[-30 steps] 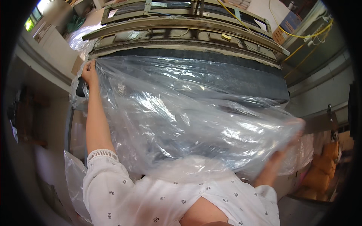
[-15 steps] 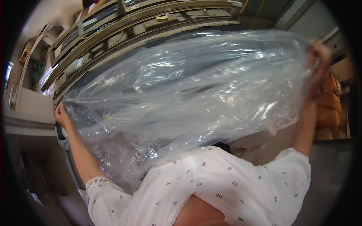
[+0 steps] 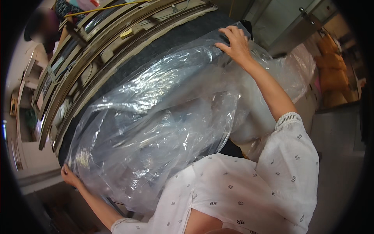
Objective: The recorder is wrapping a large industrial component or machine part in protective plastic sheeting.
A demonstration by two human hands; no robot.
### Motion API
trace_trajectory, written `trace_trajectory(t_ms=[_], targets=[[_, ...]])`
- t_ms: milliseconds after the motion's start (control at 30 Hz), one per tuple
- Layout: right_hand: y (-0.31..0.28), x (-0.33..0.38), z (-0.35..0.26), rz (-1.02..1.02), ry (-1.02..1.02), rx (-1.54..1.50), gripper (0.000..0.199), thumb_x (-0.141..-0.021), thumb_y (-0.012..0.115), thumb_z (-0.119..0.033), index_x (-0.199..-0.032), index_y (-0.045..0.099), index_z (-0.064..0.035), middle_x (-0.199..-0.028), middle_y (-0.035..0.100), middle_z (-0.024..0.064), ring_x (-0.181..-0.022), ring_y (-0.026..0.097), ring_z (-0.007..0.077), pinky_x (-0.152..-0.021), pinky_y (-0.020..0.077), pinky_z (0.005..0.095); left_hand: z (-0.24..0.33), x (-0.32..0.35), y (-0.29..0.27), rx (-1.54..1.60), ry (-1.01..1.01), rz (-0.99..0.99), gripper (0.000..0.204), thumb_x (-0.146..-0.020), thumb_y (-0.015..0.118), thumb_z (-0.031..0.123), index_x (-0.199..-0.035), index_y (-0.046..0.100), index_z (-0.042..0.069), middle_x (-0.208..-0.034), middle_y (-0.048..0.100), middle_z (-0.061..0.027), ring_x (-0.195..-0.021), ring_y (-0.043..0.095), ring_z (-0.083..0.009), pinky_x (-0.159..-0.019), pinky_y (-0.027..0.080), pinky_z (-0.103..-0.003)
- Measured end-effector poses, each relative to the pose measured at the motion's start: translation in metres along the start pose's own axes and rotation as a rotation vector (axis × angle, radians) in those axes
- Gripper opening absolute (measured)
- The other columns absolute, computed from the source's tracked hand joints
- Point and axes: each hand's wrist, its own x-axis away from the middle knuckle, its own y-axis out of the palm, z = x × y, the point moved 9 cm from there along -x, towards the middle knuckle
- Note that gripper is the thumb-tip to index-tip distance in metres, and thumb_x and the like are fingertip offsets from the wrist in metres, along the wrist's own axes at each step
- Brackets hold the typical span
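Note:
A large, crinkled clear plastic sheet lies over a dark table surface and bunches toward my body. At the near left, my left hand is closed in a pinch on the sheet's left corner. My right hand rests on the far right part of the sheet, with its fingers apart and the thumb spread away. To the right of my right arm, a loose part of the sheet hangs past the table.
Long metal rails curve along the table's far side, with a small yellow block on them. Behind the rails is another person. Orange-brown bundles are stacked at the right, beside a metal door handle.
The raised, stretched sheet has come down onto the table. My right hand has moved left and away from me, its fingers spreading. My left hand has come nearer, still holding its corner.

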Motion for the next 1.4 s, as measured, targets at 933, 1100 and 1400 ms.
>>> trace_trajectory(t_ms=[933, 1100, 1400], targets=[[0.056, -0.028, -0.01, -0.337, 0.047, -0.313, 0.024, -0.08, 0.058, -0.03, -0.074, 0.055, -0.0067, -0.06, 0.053, 0.0065, -0.057, 0.052, 0.0237, -0.053, 0.0389, 0.0347, -0.022, 0.0, -0.094, 0.393, -0.061, 0.072, 0.024, -0.087, 0.059, 0.018, -0.101, 0.062, -0.001, -0.098, 0.062, -0.0058, -0.089, 0.055, -0.0143, -0.083, 0.043, -0.026], [0.053, -0.036, -0.019, -0.271, -0.06, -0.415, 0.022, -0.079, 0.061, -0.027, -0.074, 0.055, -0.006, -0.071, 0.054, 0.0056, -0.065, 0.054, 0.0238, -0.058, 0.0406, 0.034, -0.048, 0.034, -0.152, 0.55, -0.156, -0.063, 0.028, -0.088, 0.057, 0.022, -0.106, 0.059, 0.001, -0.103, 0.058, -0.0031, -0.095, 0.05, -0.0133, -0.088, 0.038, -0.026], [0.078, -0.038, -0.008, -0.225, -0.132, -0.622, 0.015, -0.079, 0.061, -0.023, -0.085, 0.06, -0.0096, -0.082, 0.056, 0.0056, -0.078, 0.056, 0.0224, -0.069, 0.0446, 0.0309, -0.061, 0.108, -0.142, 0.572, -0.451, -0.129, 0.027, -0.09, 0.052, 0.021, -0.112, 0.054, 0.005, -0.113, 0.055, -0.005, -0.104, 0.05, -0.0151, -0.087, 0.038, -0.027]])
